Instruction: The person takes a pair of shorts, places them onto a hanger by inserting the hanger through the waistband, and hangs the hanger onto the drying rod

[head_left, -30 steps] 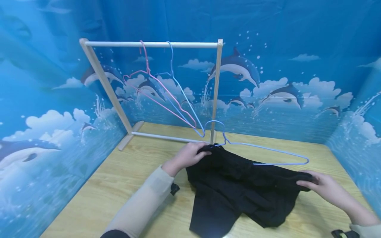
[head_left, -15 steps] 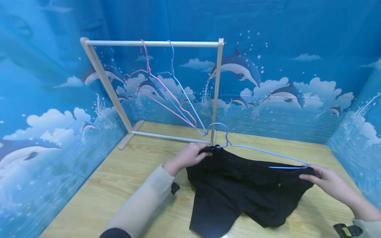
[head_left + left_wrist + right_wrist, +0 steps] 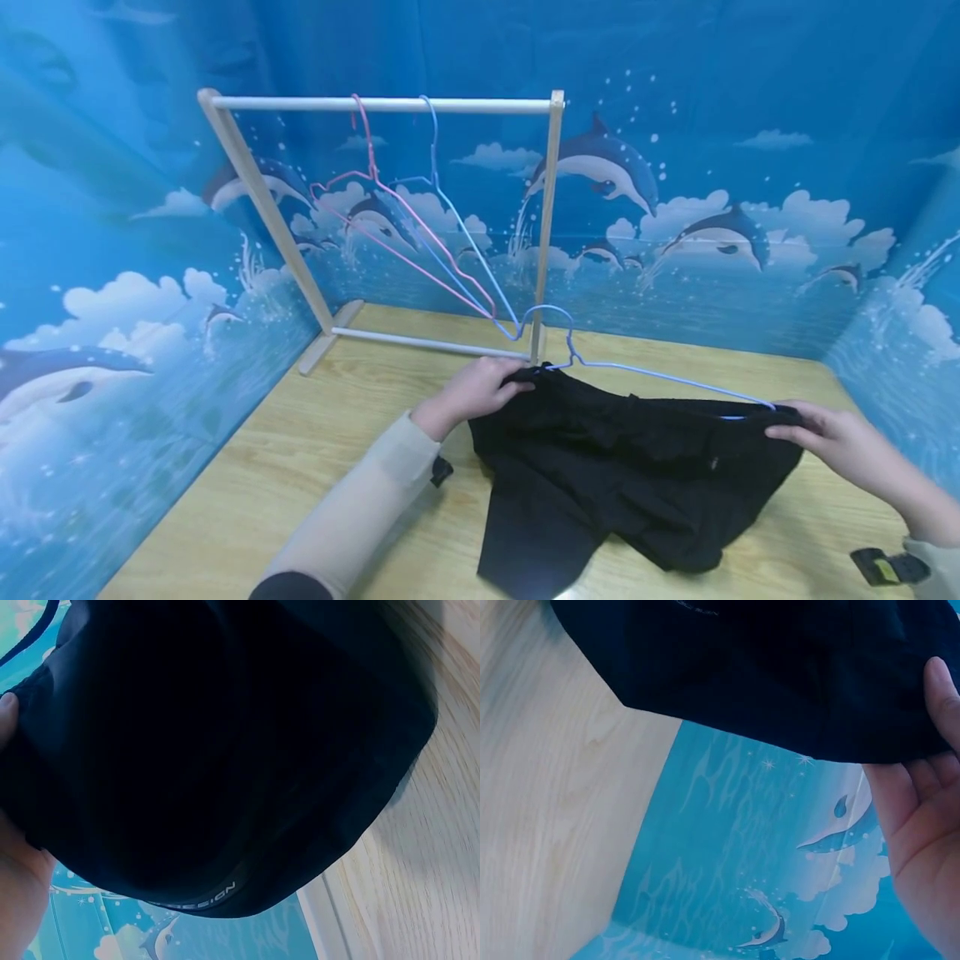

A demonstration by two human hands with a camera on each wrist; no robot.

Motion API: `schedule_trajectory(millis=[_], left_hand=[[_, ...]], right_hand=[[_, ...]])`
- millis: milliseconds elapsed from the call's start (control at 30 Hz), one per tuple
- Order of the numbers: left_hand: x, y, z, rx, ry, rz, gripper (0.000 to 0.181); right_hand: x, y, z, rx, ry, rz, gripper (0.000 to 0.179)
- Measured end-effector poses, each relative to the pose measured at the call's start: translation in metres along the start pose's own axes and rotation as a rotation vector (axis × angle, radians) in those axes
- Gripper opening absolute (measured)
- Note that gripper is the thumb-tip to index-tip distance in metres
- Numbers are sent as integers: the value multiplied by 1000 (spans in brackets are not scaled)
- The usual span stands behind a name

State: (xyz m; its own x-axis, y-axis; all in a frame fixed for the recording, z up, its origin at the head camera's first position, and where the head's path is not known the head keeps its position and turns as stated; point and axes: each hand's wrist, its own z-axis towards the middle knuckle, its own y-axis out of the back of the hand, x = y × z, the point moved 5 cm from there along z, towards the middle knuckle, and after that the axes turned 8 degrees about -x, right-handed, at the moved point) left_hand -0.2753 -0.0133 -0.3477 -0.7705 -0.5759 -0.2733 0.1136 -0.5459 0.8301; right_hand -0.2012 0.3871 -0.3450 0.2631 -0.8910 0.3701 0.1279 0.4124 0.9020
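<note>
Garment of black cloth point(image 3: 630, 475) is draping over pale wood-grain bench point(image 3: 300, 442), at 5 o'clock in head view. Left hand point(image 3: 476, 390) is pinching its 10 o'clock corner; right hand point(image 3: 836, 442) is pinching its 2 o'clock corner, thumb on near side. Slim blue hanger point(image 3: 573, 357) is pointing hook up at garment's 11 o'clock, one arm running into top opening just beside right hand. Wooden rack with white rails point(image 3: 285, 103) is standing at 10 o'clock, carrying slim pink hanger point(image 3: 371, 162) and second blue hanger point(image 3: 434, 162).
</note>
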Motion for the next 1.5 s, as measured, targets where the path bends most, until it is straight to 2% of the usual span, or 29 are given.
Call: schedule_trajectory(millis=[133,300,600,900,1033,1133,1200,1400,1500], left_hand=[[0,-1,1,20,-8,19,20],[-2,-1,2,44,-10,26,21],[-9,-3,5,76,-35,43,23],[-11,-8,6,95,-4,78,19],[-11,-10,6,104,22,96,19],[-11,-11,7,102,34,105,19],[-12,-11,7,94,42,98,18],[-13,-12,9,65,67,83,21],[-14,-13,9,40,71,81,22]], right_hand=[[1,5,2,37,-37,-21,29],[8,10,1,22,-42,-45,29],[20,19,9,-31,14,-57,27],[43,31,22,-91,128,-81,23],[47,32,28,-51,110,-53,24],[53,30,31,-20,97,-30,25],[58,27,32,-27,110,-19,24],[70,22,33,-78,166,-81,26],[71,18,33,-51,158,-95,29]])
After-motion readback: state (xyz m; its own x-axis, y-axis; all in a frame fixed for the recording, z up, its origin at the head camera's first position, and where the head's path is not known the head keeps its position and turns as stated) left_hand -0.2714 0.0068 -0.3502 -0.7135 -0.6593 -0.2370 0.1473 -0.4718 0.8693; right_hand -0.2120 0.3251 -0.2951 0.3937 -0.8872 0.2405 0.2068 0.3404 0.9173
